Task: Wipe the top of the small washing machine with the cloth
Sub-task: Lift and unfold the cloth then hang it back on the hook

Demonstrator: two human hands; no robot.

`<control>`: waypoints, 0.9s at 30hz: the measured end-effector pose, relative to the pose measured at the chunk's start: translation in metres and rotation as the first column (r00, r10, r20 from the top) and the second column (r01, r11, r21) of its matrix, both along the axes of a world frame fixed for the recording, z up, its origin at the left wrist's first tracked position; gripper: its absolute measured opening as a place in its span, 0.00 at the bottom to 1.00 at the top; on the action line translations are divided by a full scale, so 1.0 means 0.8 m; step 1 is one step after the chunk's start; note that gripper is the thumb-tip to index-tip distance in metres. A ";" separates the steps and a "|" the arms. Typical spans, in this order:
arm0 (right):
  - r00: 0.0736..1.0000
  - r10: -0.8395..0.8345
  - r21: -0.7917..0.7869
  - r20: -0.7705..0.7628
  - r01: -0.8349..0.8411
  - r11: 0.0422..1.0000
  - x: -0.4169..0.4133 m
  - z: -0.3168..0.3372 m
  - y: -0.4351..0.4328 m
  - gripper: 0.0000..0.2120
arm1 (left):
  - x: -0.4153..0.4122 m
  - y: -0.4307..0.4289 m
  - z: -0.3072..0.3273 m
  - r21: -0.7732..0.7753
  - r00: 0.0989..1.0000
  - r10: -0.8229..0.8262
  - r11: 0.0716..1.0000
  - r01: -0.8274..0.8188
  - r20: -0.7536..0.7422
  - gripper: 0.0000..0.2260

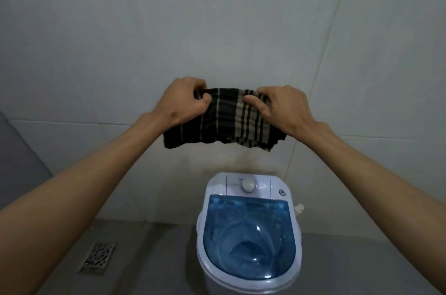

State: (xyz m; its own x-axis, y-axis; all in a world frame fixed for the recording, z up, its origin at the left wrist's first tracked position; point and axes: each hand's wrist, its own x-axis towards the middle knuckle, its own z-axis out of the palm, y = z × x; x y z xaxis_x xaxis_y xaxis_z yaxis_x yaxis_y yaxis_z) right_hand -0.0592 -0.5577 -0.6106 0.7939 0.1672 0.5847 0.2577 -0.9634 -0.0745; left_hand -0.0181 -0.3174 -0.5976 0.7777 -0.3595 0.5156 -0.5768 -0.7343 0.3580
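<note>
A dark plaid cloth (226,120) hangs folded in the air in front of the wall, well above the machine. My left hand (183,101) grips its upper left corner and my right hand (282,108) grips its upper right corner. Below stands the small white washing machine (217,188) with a clear blue lid (249,236), shut, and a round white knob (248,185) on the panel behind the lid. The cloth does not touch the machine.
A tiled wall (217,29) rises right behind the machine, with a brownish stain above its back edge. A metal floor drain (97,257) lies on the grey floor to the left. A small white fitting (299,208) sticks out at the machine's right.
</note>
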 end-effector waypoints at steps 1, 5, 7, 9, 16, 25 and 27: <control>1.000 0.010 -0.013 0.003 -0.010 1.000 0.003 0.036 0.007 0.26 | 0.001 0.006 0.034 -0.013 1.000 0.007 1.000 -0.007 0.003 0.13; 0.996 0.084 -0.023 -0.001 -0.084 0.996 0.023 0.210 0.045 0.25 | 0.005 0.046 0.206 -0.013 0.998 0.062 0.998 -0.062 0.012 0.11; 0.988 0.150 0.021 -0.023 -0.149 0.989 0.036 0.299 0.073 0.24 | 0.007 0.073 0.296 -0.008 0.995 0.096 0.995 -0.096 0.015 0.11; 0.967 0.246 0.109 -0.067 -0.238 0.965 0.050 0.387 0.105 0.23 | 0.009 0.104 0.382 -0.016 0.989 0.145 0.989 -0.144 0.018 0.11; 0.899 0.424 0.185 -0.112 -0.401 0.897 0.102 0.640 0.245 0.13 | 0.019 0.240 0.620 -0.060 0.940 0.332 0.943 -0.327 0.084 0.08; 0.867 0.496 0.036 0.036 -0.497 0.867 0.166 0.760 0.439 0.09 | 0.070 0.415 0.727 -0.249 0.831 0.547 0.823 -0.511 0.104 0.05; 0.887 0.442 -0.071 0.131 -0.437 0.897 0.184 0.752 0.469 0.11 | 0.095 0.441 0.723 -0.285 0.811 0.572 0.803 -0.523 0.123 0.08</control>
State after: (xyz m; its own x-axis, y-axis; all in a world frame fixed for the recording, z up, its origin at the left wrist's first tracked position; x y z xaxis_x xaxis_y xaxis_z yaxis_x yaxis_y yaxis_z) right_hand 0.0879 -0.1827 -0.0092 0.5440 0.5046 0.6704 0.6604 -0.7503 0.0288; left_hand 0.0575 0.0358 -0.0192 0.6840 0.2419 0.6882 -0.1778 -0.8597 0.4788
